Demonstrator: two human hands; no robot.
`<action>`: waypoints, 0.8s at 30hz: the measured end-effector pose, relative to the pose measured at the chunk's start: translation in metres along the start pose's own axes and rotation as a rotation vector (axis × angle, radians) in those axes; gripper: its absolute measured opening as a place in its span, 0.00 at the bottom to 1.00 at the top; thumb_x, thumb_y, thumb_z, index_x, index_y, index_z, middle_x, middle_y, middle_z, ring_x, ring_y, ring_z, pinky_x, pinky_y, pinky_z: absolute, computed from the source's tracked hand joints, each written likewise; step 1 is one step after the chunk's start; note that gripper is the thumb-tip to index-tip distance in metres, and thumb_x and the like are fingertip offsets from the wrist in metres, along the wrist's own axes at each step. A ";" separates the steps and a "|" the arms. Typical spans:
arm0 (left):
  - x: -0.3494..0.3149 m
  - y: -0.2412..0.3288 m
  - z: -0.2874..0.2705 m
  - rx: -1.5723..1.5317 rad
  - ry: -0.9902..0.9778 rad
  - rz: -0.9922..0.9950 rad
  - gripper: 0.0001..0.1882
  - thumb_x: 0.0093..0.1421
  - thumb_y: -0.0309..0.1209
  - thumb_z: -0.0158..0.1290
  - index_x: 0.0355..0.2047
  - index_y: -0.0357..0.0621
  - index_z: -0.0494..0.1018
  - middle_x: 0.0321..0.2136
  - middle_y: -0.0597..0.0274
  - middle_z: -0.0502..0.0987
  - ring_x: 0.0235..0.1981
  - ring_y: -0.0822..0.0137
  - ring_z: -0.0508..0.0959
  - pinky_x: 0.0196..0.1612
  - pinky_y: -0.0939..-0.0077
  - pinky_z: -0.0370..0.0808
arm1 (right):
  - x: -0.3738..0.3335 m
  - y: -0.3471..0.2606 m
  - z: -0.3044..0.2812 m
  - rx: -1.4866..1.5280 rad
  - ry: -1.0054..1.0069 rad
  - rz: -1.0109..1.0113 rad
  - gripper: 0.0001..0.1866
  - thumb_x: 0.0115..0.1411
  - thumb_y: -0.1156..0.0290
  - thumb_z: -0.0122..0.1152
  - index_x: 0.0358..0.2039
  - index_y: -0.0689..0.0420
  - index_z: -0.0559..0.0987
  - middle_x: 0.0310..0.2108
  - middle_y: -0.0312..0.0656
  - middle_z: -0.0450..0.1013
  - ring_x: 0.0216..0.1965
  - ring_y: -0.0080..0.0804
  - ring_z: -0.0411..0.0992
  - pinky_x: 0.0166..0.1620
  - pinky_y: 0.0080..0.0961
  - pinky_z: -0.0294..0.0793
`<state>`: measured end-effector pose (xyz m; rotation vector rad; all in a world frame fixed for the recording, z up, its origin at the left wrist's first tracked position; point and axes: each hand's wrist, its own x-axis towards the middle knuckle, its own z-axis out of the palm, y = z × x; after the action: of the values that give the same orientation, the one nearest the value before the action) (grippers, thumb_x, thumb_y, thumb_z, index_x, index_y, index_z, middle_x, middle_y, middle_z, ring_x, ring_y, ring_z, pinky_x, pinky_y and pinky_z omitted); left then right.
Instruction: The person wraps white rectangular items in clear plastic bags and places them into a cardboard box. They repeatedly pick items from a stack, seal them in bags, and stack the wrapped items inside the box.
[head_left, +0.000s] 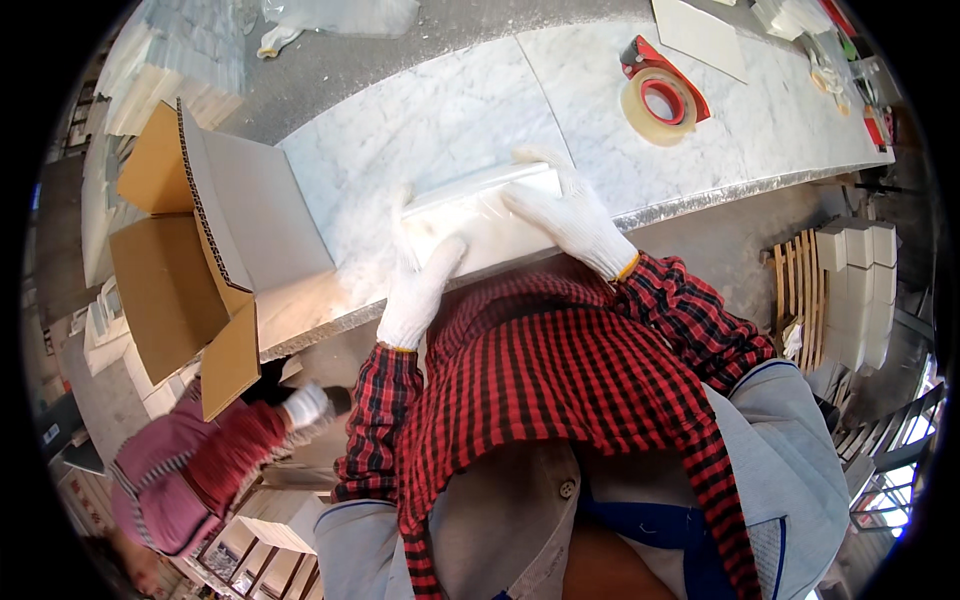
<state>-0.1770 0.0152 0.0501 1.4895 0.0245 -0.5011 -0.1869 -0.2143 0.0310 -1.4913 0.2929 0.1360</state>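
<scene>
A white rectangular pack, seemingly wrapped in clear film, rests near the front edge of the marble-patterned tabletop. My left hand, in a white knit glove, grips its left end, with the thumb on the near face. Around the right end, my gloved right hand holds on with its thumb over the top and fingers at the far side. The pack hides some of the fingertips. Just left of my left hand stands an open cardboard box with its flaps spread.
A red tape dispenser with clear tape lies at the table's far right, near a white flat sheet. Stacks of white slabs rise at far left. A co-worker bends at lower left. Pale boxes sit by a pallet at right.
</scene>
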 end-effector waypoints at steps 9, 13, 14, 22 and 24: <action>0.002 -0.001 -0.003 0.023 0.000 -0.051 0.48 0.66 0.30 0.58 0.78 0.39 0.42 0.69 0.44 0.61 0.70 0.56 0.63 0.72 0.64 0.63 | 0.001 0.004 0.005 -0.001 0.038 -0.039 0.37 0.59 0.54 0.77 0.62 0.63 0.76 0.46 0.47 0.80 0.49 0.28 0.77 0.52 0.27 0.78; 0.011 0.010 -0.004 0.378 0.059 0.140 0.43 0.69 0.35 0.55 0.77 0.35 0.45 0.70 0.41 0.61 0.71 0.54 0.63 0.72 0.62 0.61 | 0.015 -0.017 -0.002 -0.388 0.050 -0.052 0.40 0.58 0.48 0.76 0.62 0.61 0.76 0.51 0.53 0.80 0.52 0.38 0.79 0.55 0.33 0.78; 0.017 0.014 -0.004 0.372 0.046 0.143 0.43 0.70 0.37 0.54 0.76 0.34 0.47 0.70 0.40 0.61 0.71 0.53 0.63 0.72 0.62 0.61 | 0.021 -0.017 -0.005 -0.482 0.035 -0.031 0.41 0.57 0.47 0.76 0.63 0.61 0.75 0.53 0.54 0.79 0.53 0.41 0.78 0.56 0.35 0.77; 0.017 0.011 -0.050 0.457 0.060 0.303 0.38 0.66 0.38 0.59 0.72 0.39 0.61 0.70 0.39 0.62 0.71 0.47 0.64 0.71 0.59 0.63 | -0.005 -0.043 -0.046 -0.974 -0.219 -0.605 0.37 0.50 0.59 0.78 0.60 0.55 0.78 0.67 0.52 0.68 0.65 0.56 0.68 0.64 0.45 0.71; 0.007 0.032 -0.040 1.057 0.018 0.623 0.40 0.60 0.37 0.64 0.71 0.43 0.63 0.67 0.39 0.65 0.69 0.46 0.67 0.69 0.58 0.65 | 0.001 -0.045 -0.047 -1.130 -0.334 -0.873 0.37 0.49 0.59 0.76 0.61 0.52 0.77 0.65 0.50 0.70 0.61 0.56 0.70 0.61 0.46 0.74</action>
<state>-0.1487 0.0516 0.0742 2.3857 -0.7730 0.0583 -0.1790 -0.2648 0.0719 -2.5208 -0.8579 -0.1947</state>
